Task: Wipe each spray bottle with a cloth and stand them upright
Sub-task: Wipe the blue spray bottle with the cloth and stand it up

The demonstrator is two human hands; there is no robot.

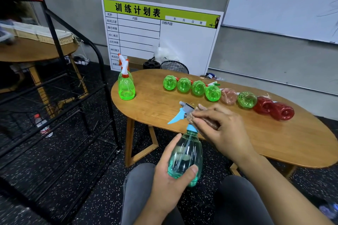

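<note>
On the oval wooden table (pixel 164 107) by the grey wall, one green plastic spray bottle (pixel 126 86) stands upright and a row of green, pink and red bottles (pixel 226 96) lies flat. My left hand (pixel 170 179) grips the teal transparent spray bottle (pixel 185 157) above my lap; my right hand (pixel 219 129) pinches a brownish cloth (pixel 203 117) against its blue nozzle.

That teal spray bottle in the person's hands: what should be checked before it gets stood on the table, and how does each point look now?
1. Left hand holds the teal spray bottle firmly: ok.
2. Right hand has the cloth on the bottle's sprayer head: ok.
3. Bottle body fully wiped: cannot tell.
4. Bare spot on the wooden table beside the upright green spray bottle: ok.
5. Bottles lying in the row already wiped: cannot tell.
</note>
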